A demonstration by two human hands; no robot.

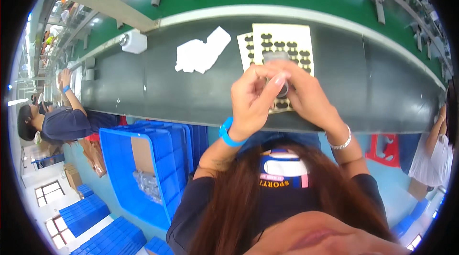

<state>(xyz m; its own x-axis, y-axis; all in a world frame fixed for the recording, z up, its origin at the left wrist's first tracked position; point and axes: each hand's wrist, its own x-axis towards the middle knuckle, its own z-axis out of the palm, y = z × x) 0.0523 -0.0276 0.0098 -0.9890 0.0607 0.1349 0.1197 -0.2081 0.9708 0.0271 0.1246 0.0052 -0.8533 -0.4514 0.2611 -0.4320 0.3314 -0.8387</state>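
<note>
Grey part (276,57) runs roughly 12-to-6, round end at 6. Left hand (249,99) and right hand (310,98) fingers both pinch it, neither nearer, above the spotted sheet (299,34).

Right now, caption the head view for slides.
Left hand and right hand hold a grey part over sheets of black pads on a dark bench.

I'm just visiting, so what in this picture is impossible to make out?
Head view: most of the grey part, hidden by the left hand and right hand.
Head view: some of the sheet with black shapes, hidden behind the hands.
Head view: much of the person at far right, cut off by the dark rim.
Head view: the clear-wrapped items in the blue crate, too small.
</note>
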